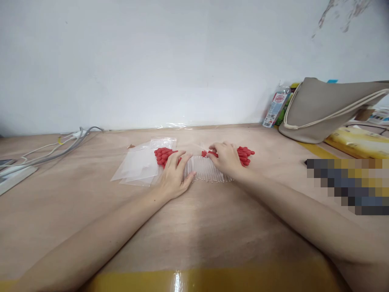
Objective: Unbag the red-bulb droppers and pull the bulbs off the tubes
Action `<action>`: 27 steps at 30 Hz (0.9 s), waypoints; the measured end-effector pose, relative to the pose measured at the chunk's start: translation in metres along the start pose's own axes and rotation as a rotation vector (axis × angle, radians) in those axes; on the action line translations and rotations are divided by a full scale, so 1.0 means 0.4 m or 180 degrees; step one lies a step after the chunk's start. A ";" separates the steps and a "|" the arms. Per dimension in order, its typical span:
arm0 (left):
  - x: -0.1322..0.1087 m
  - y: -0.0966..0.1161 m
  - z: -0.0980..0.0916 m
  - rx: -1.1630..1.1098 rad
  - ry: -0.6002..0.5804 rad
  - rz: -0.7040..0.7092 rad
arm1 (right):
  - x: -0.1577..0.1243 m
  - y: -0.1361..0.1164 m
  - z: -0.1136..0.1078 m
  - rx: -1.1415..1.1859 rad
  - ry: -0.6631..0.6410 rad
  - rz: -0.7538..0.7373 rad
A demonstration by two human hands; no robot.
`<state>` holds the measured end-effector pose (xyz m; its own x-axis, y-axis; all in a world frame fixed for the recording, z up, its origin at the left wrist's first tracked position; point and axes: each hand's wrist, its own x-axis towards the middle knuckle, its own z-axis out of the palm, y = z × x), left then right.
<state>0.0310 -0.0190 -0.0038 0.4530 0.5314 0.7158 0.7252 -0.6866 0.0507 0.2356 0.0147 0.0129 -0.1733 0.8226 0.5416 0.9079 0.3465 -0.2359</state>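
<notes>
A row of thin clear tubes (208, 169) lies side by side on the table between my hands. Red rubber bulbs, like those of droppers, form one pile (163, 156) behind my left hand and another (246, 155) on the far side of my right hand. My left hand (174, 176) rests at the row's left end, fingers apart, with nothing visible in its grasp. Curled over the row's right part, my right hand (226, 159) has its thumb and fingers closed round a red-bulbed dropper (204, 153). Its fingers partly hide that dropper.
Clear plastic bags (138, 164) lie flat left of the red pile. Cables (73, 142) and a pale flat device (18, 180) are at far left. A bottle (276, 107), a grey-beige bag (322, 109) and a yellow package (358, 142) stand at right. A wall (182, 65) rises behind.
</notes>
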 end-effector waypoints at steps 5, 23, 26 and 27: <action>0.004 0.011 -0.003 0.0209 0.0027 0.0596 | -0.135 0.016 -0.029 0.0191 0.0477 -0.1198; 0.004 0.056 -0.001 0.0283 -0.0047 0.1405 | -0.177 -0.003 -0.013 0.0800 0.0507 -0.1865; 0.000 0.054 -0.004 0.0250 -0.0111 0.1408 | -0.180 -0.004 -0.016 0.0720 0.0623 -0.2039; -0.001 0.053 -0.006 0.0228 -0.0128 0.1413 | -0.180 -0.004 -0.018 0.0703 0.0651 -0.2092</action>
<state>0.0452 -0.0350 -0.0013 0.7471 0.2129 0.6297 0.4896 -0.8171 -0.3045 0.2492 -0.0484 -0.0201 -0.5624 0.3195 0.7626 0.5384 0.8415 0.0445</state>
